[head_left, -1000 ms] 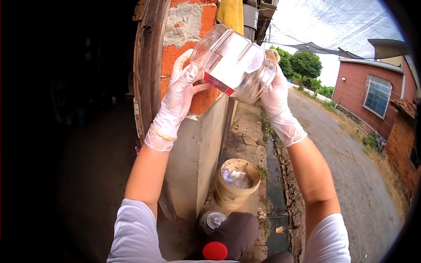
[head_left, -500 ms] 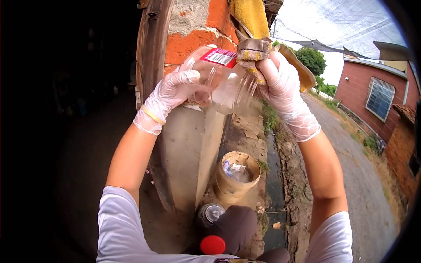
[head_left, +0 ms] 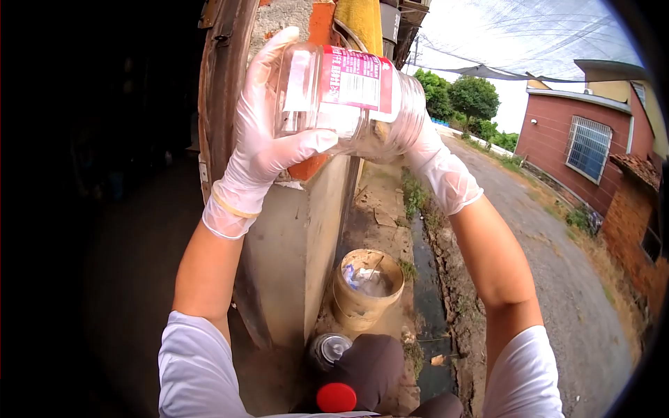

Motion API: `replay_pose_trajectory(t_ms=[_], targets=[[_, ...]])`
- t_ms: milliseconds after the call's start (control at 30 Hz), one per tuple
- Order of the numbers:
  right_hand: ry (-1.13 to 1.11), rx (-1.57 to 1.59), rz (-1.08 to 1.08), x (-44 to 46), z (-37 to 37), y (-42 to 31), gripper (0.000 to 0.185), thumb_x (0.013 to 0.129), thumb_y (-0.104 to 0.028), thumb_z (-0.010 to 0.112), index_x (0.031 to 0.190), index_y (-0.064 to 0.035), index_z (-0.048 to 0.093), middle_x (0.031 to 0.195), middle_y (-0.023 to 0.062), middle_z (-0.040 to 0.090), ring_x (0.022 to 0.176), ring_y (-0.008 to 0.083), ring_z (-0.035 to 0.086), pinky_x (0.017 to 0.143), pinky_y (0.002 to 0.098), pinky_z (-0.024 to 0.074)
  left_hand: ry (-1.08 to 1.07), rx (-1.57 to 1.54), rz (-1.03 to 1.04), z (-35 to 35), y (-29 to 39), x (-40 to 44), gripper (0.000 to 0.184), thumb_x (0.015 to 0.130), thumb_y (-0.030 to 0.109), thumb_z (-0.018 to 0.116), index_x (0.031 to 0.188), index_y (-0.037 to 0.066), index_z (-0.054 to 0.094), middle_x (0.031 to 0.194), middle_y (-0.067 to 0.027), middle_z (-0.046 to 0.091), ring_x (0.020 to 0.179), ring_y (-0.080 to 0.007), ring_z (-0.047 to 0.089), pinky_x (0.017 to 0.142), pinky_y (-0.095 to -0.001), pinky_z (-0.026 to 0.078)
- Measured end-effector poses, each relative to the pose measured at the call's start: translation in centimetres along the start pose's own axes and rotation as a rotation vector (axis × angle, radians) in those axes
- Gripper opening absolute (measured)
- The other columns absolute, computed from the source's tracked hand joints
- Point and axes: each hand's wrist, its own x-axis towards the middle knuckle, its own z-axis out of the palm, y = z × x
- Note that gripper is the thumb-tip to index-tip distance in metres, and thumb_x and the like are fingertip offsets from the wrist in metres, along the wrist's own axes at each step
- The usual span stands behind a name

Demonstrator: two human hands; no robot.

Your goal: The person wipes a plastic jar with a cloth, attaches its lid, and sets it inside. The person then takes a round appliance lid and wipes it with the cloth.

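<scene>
A clear plastic jar (head_left: 348, 129) with a red-and-white label (head_left: 359, 82) is held up on its side, its ridged neck pointing right. My left hand (head_left: 265, 115), in a thin whitish glove with a yellow band at the wrist, grips the base end, thumb along the near side. My gloved right hand (head_left: 435, 157) is at the mouth, its fingers hidden by the neck. Through the plastic a brownish patch of the cloth (head_left: 380, 130) shows inside the jar. On the ground by my knee, a red lid (head_left: 336, 397) is beside another clear jar (head_left: 330, 350).
A round tub (head_left: 367, 292) holding scraps stands below, beside a narrow drainage ditch (head_left: 433, 313). A wall corner (head_left: 286, 237) rises close on the left, with a yellow cloth (head_left: 360, 24) hanging from it. A road (head_left: 536, 244) runs along the right.
The jar has turned, so its label now faces me more fully. My right hand with the striped cloth has moved from outside the rim into the mouth. My left hand has spread around the base.
</scene>
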Motion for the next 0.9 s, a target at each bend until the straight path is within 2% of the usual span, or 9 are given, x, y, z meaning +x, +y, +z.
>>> replay_pose_trajectory(t_ms=[100,200,300,333,433,533,600,700,900], targets=[[0.073,0.327,0.012,1.4,0.7,2.2,0.045,0.081,-0.032,0.066,0.114,-0.0023,0.060,0.102,0.0136,0.065,0.091,0.0279,0.063,0.082,0.0369,0.0505,-0.024,0.091,0.057,0.0,0.0,1.3,0.105,0.061,0.024,0.084,0.146,0.003,0.026,0.130,-0.0102,0.048,0.123,-0.0232,0.049,0.107,-0.0386,0.039],[-0.080,1.096,0.324,2.2,-0.3,1.5,0.033,0.088,-0.026,0.061,0.114,-0.0038,0.061,0.103,0.0064,0.066,0.089,0.0175,0.063,0.079,0.0316,0.0515,0.000,0.172,0.070,1.2,0.6,2.4,0.103,0.062,0.028,0.080,0.146,0.005,0.025,0.134,-0.0111,0.044,0.125,-0.0249,0.049,0.108,-0.0385,0.040],[-0.391,1.883,0.671,2.4,-2.5,2.0,0.035,0.094,-0.022,0.056,0.123,-0.0022,0.057,0.117,0.0082,0.064,0.106,0.0179,0.060,0.094,0.0338,0.0493,-0.112,0.558,0.306,0.3,0.8,3.7,0.104,0.062,0.025,0.081,0.146,0.005,0.024,0.136,-0.0122,0.042,0.126,-0.0251,0.047,0.108,-0.0390,0.040],[-0.506,2.253,0.871,2.4,-2.7,2.4,0.038,0.095,-0.022,0.054,0.126,-0.0009,0.056,0.120,0.0109,0.063,0.111,0.0208,0.060,0.099,0.0362,0.0490,-0.049,0.340,0.144,1.5,1.3,3.6,0.106,0.061,0.026,0.084,0.146,0.005,0.023,0.139,-0.0125,0.040,0.127,-0.0257,0.045,0.109,-0.0394,0.039],[-0.514,2.341,0.849,2.6,-2.5,4.0,0.041,0.101,-0.030,0.043,0.123,0.0027,0.055,0.113,0.0147,0.066,0.106,0.0286,0.063,0.094,0.0418,0.0518,-0.094,0.819,0.492,-0.3,1.1,5.1,0.109,0.060,0.028,0.087,0.146,0.007,0.023,0.141,-0.0125,0.037,0.129,-0.0259,0.043,0.109,-0.0394,0.038],[-0.300,2.199,0.698,2.3,-3.3,3.1,0.047,0.103,-0.036,0.039,0.120,0.0047,0.055,0.111,0.0176,0.066,0.104,0.0309,0.064,0.095,0.0448,0.0503,-0.057,0.992,0.482,-1.1,0.6,4.7,0.108,0.059,0.030,0.089,0.144,0.007,0.027,0.140,-0.0122,0.038,0.128,-0.0259,0.043,0.108,-0.0388,0.038],[0.141,1.848,0.925,1.7,-5.7,1.8,0.051,0.102,-0.045,0.039,0.120,0.0010,0.053,0.116,0.0162,0.063,0.105,0.0304,0.063,0.094,0.0462,0.0519,-0.002,1.052,0.478,-2.0,-0.3,3.8,0.105,0.060,0.031,0.089,0.143,0.006,0.030,0.136,-0.0128,0.040,0.126,-0.0258,0.045,0.106,-0.0394,0.040],[0.436,1.610,0.973,0.2,-5.9,1.4,0.051,0.100,-0.045,0.044,0.122,-0.0001,0.052,0.119,0.0159,0.061,0.110,0.0285,0.061,0.097,0.0458,0.0503,0.253,0.314,0.033,-1.7,-1.7,2.4,0.098,0.068,0.027,0.084,0.144,0.006,0.027,0.132,-0.0147,0.044,0.125,-0.0265,0.046,0.104,-0.0405,0.042],[0.700,1.264,0.859,-0.5,-5.4,-1.2,0.048,0.100,-0.044,0.049,0.123,-0.0023,0.050,0.115,0.0104,0.059,0.101,0.0219,0.061,0.089,0.0359,0.0512,0.458,-0.102,-0.268,0.1,-1.2,2.2,0.097,0.078,0.009,0.077,0.149,0.006,0.011,0.133,-0.0187,0.045,0.115,-0.0251,0.056,0.086,-0.0388,0.056]])
